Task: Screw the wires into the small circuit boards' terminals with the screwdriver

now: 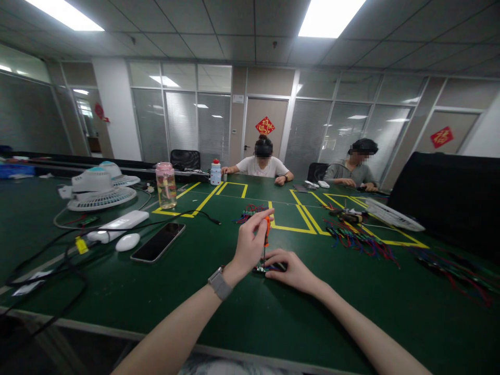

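Note:
My left hand (250,239) is closed around the orange handle of a screwdriver (267,232), which stands nearly upright with its shaft pointing down. The tip meets a small circuit board (259,270) on the green table, though the exact contact point is too small to make out. From the right, my right hand (291,268) pinches the board, its thumb and fingers at the edge and near some dark wires. Just beyond my left hand lies a bundle of small boards with red and blue wires (250,212).
Left are a phone (158,242), a white mouse (127,241), a power strip (117,227), black cables, fans (102,190) and a pink bottle (166,186). More wired boards (359,239), a keyboard (394,214) and a black monitor (445,203) stand right. Two people sit across the table.

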Demonstrator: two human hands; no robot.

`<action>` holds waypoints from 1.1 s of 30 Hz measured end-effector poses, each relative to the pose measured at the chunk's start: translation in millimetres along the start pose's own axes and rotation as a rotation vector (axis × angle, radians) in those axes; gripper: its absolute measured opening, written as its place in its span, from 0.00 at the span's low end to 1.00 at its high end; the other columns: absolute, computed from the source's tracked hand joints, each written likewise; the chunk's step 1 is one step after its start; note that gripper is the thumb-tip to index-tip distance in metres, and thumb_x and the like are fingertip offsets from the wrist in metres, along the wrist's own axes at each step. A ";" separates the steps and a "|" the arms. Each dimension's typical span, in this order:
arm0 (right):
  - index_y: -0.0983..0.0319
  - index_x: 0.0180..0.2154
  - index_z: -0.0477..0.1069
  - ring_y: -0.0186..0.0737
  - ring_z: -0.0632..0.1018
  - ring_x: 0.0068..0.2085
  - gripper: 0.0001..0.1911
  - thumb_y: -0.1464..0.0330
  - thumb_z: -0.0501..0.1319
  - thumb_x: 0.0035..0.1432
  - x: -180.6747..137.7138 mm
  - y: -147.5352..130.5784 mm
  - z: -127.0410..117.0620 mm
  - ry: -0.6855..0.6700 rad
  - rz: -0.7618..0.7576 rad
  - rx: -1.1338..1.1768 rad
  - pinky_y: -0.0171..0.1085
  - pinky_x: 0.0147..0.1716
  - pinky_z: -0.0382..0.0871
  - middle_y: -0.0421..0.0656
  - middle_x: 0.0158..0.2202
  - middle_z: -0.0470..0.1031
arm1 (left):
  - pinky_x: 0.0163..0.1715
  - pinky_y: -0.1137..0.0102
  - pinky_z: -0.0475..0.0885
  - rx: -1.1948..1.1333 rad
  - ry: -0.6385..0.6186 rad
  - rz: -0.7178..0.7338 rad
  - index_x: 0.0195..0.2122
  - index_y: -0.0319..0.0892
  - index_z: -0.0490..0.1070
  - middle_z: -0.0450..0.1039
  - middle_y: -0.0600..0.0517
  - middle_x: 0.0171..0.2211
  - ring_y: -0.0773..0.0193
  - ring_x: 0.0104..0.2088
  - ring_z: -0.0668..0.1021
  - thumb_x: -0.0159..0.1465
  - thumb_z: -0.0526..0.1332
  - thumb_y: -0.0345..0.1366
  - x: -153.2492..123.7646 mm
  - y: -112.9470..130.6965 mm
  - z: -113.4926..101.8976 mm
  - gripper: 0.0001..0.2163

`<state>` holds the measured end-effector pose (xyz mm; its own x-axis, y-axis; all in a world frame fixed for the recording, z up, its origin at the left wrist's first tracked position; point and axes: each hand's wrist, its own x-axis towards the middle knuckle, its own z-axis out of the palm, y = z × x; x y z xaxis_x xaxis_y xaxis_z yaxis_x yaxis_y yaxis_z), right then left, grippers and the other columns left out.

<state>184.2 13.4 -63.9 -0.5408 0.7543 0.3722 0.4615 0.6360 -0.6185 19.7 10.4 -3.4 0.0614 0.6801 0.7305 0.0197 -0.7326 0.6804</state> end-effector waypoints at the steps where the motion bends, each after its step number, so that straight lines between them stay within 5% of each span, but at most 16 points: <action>1: 0.58 0.38 0.80 0.44 0.77 0.45 0.09 0.67 0.68 0.51 0.1 -1.5 -0.3 0.003 0.002 0.009 0.42 0.48 0.69 0.45 0.44 0.79 | 0.43 0.69 0.73 0.003 0.011 -0.003 0.49 0.43 0.72 0.74 0.47 0.48 0.63 0.44 0.77 0.68 0.51 0.34 0.0 0.0 0.3 0.13; 7: 0.60 0.36 0.80 0.42 0.77 0.40 0.08 0.69 0.68 0.51 0.4 -6.9 -1.1 0.015 0.010 0.016 0.40 0.43 0.70 0.44 0.37 0.80 | 0.38 0.71 0.71 0.178 0.082 0.086 0.40 0.43 0.76 0.73 0.50 0.37 0.65 0.38 0.76 0.61 0.62 0.34 0.7 6.2 -1.2 0.07; 15: 0.62 0.35 0.80 0.41 0.76 0.38 0.07 0.69 0.68 0.50 1.0 -6.9 -1.8 0.014 -0.001 -0.023 0.39 0.41 0.69 0.45 0.34 0.78 | 0.46 0.68 0.72 0.017 0.026 -0.008 0.51 0.44 0.72 0.74 0.47 0.49 0.62 0.45 0.77 0.69 0.50 0.35 0.2 -0.2 -0.1 0.15; 24: 0.63 0.35 0.80 0.39 0.74 0.35 0.08 0.67 0.68 0.50 0.9 -6.7 -1.5 -0.007 0.027 -0.036 0.37 0.38 0.68 0.44 0.33 0.75 | 0.37 0.72 0.71 0.200 0.083 0.056 0.42 0.43 0.75 0.72 0.50 0.38 0.65 0.38 0.75 0.62 0.61 0.36 -0.5 5.7 -0.3 0.09; 33: 0.62 0.36 0.80 0.39 0.75 0.35 0.09 0.67 0.68 0.51 0.6 -7.3 -2.5 -0.014 0.027 -0.030 0.37 0.39 0.68 0.44 0.33 0.75 | 0.47 0.67 0.71 0.024 0.067 -0.022 0.49 0.41 0.73 0.75 0.46 0.47 0.61 0.46 0.77 0.68 0.52 0.35 1.0 1.7 -0.3 0.14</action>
<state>182.3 9.6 -57.5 -0.5371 0.7693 0.3460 0.4969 0.6200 -0.6071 19.6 9.9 -1.5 -0.0065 0.6958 0.7182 0.0439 -0.7174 0.6953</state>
